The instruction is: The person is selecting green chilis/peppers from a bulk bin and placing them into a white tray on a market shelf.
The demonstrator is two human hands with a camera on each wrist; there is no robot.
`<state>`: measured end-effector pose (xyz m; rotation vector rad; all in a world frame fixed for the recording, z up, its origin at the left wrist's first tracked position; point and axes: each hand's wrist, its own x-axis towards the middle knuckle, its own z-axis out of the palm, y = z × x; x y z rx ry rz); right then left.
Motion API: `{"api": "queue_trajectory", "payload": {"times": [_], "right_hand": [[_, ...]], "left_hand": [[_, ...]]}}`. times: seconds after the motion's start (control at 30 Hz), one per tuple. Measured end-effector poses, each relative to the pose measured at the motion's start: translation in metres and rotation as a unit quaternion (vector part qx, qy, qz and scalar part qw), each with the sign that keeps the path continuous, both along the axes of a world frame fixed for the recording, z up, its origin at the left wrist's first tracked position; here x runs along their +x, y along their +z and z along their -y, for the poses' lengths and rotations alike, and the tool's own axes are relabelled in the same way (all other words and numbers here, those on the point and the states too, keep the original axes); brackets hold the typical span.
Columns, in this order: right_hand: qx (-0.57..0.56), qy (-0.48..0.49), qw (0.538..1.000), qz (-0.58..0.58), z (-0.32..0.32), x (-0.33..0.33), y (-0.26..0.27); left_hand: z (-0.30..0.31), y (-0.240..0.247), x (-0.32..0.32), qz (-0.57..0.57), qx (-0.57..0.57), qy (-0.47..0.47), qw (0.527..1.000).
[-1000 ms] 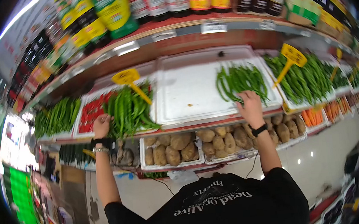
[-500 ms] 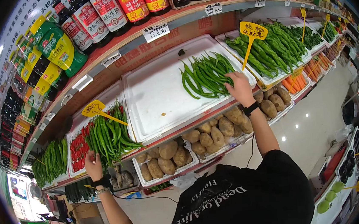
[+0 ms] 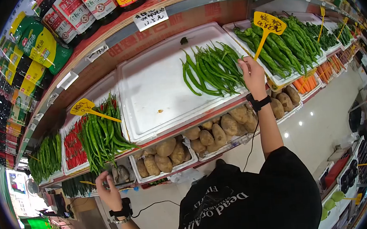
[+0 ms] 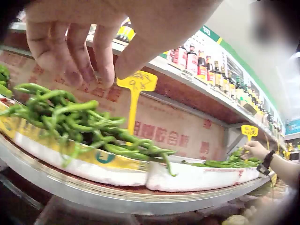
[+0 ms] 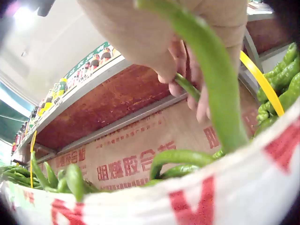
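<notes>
My left hand [image 3: 109, 194] hangs in front of the shelf edge, below a heap of green peppers [image 3: 100, 139] partly covering red ones [image 3: 73, 146]. In the left wrist view this hand [image 4: 101, 30] has its fingers loosely bent, with nothing between them. At the right end of the peppers in the large white tray [image 3: 146, 89], my right hand [image 3: 254, 75] is raised. The right wrist view shows its thumb and fingers [image 5: 180, 51] pinching a thin green pepper [image 5: 187, 86]; another pepper [image 5: 218, 84] stands close to the camera.
Yellow price signs [image 3: 267, 24] stand among the trays, with curly green peppers [image 3: 282, 49] at the right. Potatoes [image 3: 163, 155] fill trays below the shelf edge. Sauce bottles [image 3: 74, 15] line the shelf above. A black cable [image 3: 154, 204] hangs below.
My left hand has left the edge of the green and red peppers and come back towards my body. My right hand has shifted to the right end of its peppers. The head view has turned.
</notes>
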<state>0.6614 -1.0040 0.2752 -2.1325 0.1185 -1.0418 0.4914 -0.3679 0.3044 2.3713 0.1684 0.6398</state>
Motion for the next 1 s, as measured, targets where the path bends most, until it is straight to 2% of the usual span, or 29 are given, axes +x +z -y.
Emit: {"api": "queue_trajectory", "payload": {"times": [0.1,0.17,0.23,0.3,0.37,0.4,0.5,0.57,0.67,0.77,0.8,0.9,1.0], "right_hand": [[0.017,0.064,0.992,0.112,-0.017,-0.027,0.034],[0.002,0.088,0.989,0.12,-0.032,-0.052,0.053],[-0.051,0.097,0.983,0.146,-0.049,-0.071,0.061],[-0.034,0.177,0.977,0.118,-0.072,-0.094,0.059],[0.0,0.271,0.958,0.088,-0.099,-0.12,0.055],[0.068,0.333,0.938,0.071,-0.112,-0.132,0.051],[0.297,0.481,0.825,0.007,-0.143,-0.163,0.029],[0.336,0.526,0.781,-0.02,-0.151,-0.173,0.027],[0.407,0.563,0.716,-0.066,-0.154,-0.177,0.016],[0.475,0.576,0.652,-0.13,-0.152,-0.175,0.008],[0.492,0.587,0.628,-0.142,-0.153,-0.172,0.005],[0.477,0.612,0.6,-0.192,-0.151,-0.159,0.0],[0.406,0.609,0.645,-0.221,-0.145,-0.146,0.003]], "left_hand": [[0.062,-0.008,0.012,-0.018,-0.105,-0.102,0.989],[0.122,0.0,0.018,-0.067,-0.122,-0.195,0.971],[0.18,0.006,0.023,-0.14,-0.242,-0.317,0.906],[0.222,0.0,0.03,-0.179,-0.371,-0.404,0.817],[0.256,0.01,0.033,-0.194,-0.397,-0.41,0.798],[0.268,0.01,0.034,-0.158,-0.393,-0.415,0.805],[0.284,-0.017,0.033,-0.04,-0.376,-0.42,0.825],[0.283,0.004,0.023,-0.091,-0.447,-0.398,0.796],[0.279,0.014,0.005,-0.084,-0.501,-0.354,0.785],[0.274,0.004,-0.002,-0.098,-0.486,-0.337,0.801],[0.277,0.002,-0.005,-0.083,-0.523,-0.309,0.79],[0.273,-0.009,-0.013,-0.077,-0.537,-0.26,0.799],[0.258,-0.006,-0.016,-0.064,-0.536,-0.19,0.82]]}}
